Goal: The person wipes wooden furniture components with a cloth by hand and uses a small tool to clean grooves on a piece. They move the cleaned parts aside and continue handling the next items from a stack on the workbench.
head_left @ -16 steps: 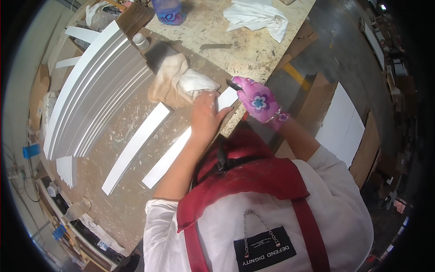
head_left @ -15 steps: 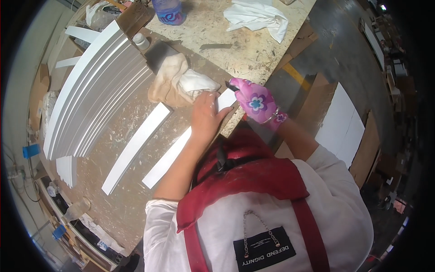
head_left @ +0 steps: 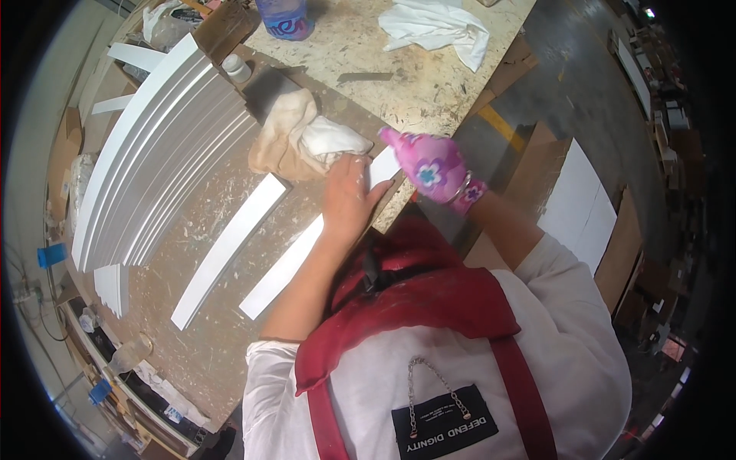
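My bare left hand [head_left: 346, 201] is closed over a white strip [head_left: 282, 274], its thumb on the near side and its fingers on the far side. The strip lies along the near edge of the brown worktable [head_left: 207, 230]. At its right end is my right hand [head_left: 431, 169], in a pink flowered glove. Those fingers are closed; whatever they hold is hidden by the glove. A crumpled beige and white rag [head_left: 287, 138] lies just beyond my left fingers. Another white strip [head_left: 228, 253] rests on the table to the left.
A stack of long curved white strips [head_left: 165, 146] fills the table's far left. A small white bottle [head_left: 237, 68], a blue-purple container [head_left: 285, 18] and a white cloth [head_left: 437, 32] stand or lie farther back. White panels [head_left: 579, 218] lie beside cardboard on the right.
My right hand has shifted and turned slightly at the strip's end. The small black object that showed at its fingertips is now out of sight. My left hand stays put.
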`<act>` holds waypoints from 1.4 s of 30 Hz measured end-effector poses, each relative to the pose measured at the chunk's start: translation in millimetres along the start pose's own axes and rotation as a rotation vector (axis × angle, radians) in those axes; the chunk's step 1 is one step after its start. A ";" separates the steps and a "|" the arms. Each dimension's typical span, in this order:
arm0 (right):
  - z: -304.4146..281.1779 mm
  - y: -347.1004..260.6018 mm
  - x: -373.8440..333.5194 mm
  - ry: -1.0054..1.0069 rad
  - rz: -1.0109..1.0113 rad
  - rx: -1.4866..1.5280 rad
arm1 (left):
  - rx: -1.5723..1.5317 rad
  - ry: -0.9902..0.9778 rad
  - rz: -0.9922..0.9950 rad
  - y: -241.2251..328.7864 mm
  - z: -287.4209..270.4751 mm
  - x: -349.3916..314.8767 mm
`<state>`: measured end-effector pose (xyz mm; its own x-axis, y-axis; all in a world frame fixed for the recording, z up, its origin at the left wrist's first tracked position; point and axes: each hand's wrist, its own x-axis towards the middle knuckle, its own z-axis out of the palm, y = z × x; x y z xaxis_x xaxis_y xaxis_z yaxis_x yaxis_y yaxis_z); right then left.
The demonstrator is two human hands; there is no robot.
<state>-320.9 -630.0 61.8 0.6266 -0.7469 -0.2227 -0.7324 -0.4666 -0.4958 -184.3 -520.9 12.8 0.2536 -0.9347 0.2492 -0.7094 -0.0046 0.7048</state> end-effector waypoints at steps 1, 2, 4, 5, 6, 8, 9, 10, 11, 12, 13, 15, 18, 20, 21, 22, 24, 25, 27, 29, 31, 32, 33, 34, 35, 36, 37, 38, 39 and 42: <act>9.4 4.4 -1.6 0.036 -0.282 -0.337 | -0.001 -0.003 0.000 0.8 0.3 0.1; 19.6 11.0 -0.8 0.158 -0.409 -0.352 | -0.002 -0.002 -0.005 1.5 -0.5 0.4; 15.0 20.1 3.7 0.138 -0.337 -0.333 | -0.003 0.000 -0.010 2.1 -1.6 0.8; 10.5 22.4 7.5 0.118 -0.269 -0.316 | 0.000 -0.009 -0.019 2.0 -2.1 0.8; 10.9 30.0 12.4 0.146 -0.225 -0.295 | 0.003 -0.017 -0.028 1.9 -2.3 0.6; 3.6 25.4 10.7 0.146 -0.245 -0.281 | 0.005 -0.013 -0.027 0.2 -1.0 -0.1; -0.4 21.5 8.6 0.146 -0.261 -0.266 | 0.006 -0.014 -0.026 -0.6 -0.8 -0.2; 1.1 12.1 6.8 0.054 -0.224 -0.288 | 0.004 -0.015 -0.026 -0.1 -0.2 0.0; 5.9 14.4 3.2 0.053 -0.223 -0.290 | 0.006 -0.014 -0.022 0.4 0.1 0.5; 14.1 19.3 0.3 0.115 -0.348 -0.314 | 0.007 -0.014 -0.017 0.7 0.6 0.7; 16.5 18.2 -0.7 0.178 -0.474 -0.336 | 0.007 -0.014 -0.019 0.0 0.4 0.2; 6.8 18.6 7.8 0.008 -0.270 -0.367 | 0.012 -0.013 -0.020 -1.2 0.0 -0.8; -1.7 24.8 10.7 0.112 -0.194 -0.236 | 0.008 -0.017 -0.035 -0.9 -1.5 -1.3; 14.3 31.0 8.6 0.151 -0.321 -0.250 | 0.004 -0.020 -0.024 -0.5 0.5 0.1; 21.2 33.5 5.5 0.186 -0.447 -0.260 | 0.001 -0.026 -0.016 0.0 1.6 -0.1; 19.8 29.3 3.5 0.161 -0.428 -0.303 | 0.003 -0.024 -0.020 -1.0 1.1 -0.8; 5.2 23.2 9.6 0.099 -0.258 -0.160 | 0.009 -0.009 -0.024 -2.3 0.0 -2.1; -2.4 24.9 13.4 0.043 -0.078 -0.024 | 0.007 -0.009 -0.022 -1.3 -0.3 -1.8; 3.9 37.7 15.1 0.184 -0.100 0.037 | 0.014 -0.019 -0.018 0.2 -1.0 -1.4; 2.1 19.2 7.6 0.077 -0.203 -0.107 | 0.014 -0.014 -0.022 -1.2 -0.1 -1.0; 9.2 16.4 6.7 0.024 -0.225 -0.100 | 0.014 -0.015 -0.024 -1.6 0.8 -2.1; 9.2 18.2 8.3 0.043 -0.263 -0.181 | 0.020 -0.005 -0.012 -2.5 1.6 -2.4; 8.6 19.9 9.8 0.062 -0.301 -0.263 | 0.026 0.006 -0.001 -3.0 1.8 -2.4; 7.5 21.7 10.9 0.127 -0.314 -0.276 | 0.027 0.008 -0.002 -2.7 1.4 -2.3; 7.1 20.1 10.5 0.127 -0.317 -0.277 | 0.024 0.011 0.005 -2.1 1.3 -2.1; 6.4 17.8 9.3 0.120 -0.298 -0.237 | 0.021 0.013 0.011 -1.7 1.0 -1.9; 5.9 15.8 8.0 0.110 -0.281 -0.200 | 0.020 0.018 0.008 -1.9 1.6 -2.2; 6.6 13.1 5.7 0.108 -0.286 -0.203 | 0.013 0.026 0.027 -2.5 2.6 -2.6; 7.9 9.8 2.8 0.200 -0.394 -0.199 | 0.006 0.033 0.047 -3.0 3.1 -2.7; 0.3 1.2 1.2 0.131 -0.132 0.104 | 0.015 0.029 0.029 -5.3 2.5 -4.7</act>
<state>-320.9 -631.4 60.6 0.6703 -0.7409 -0.0421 -0.6106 -0.5184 -0.5986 -183.4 -517.4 6.2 0.2513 -0.9239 0.2885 -0.7268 0.0168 0.6867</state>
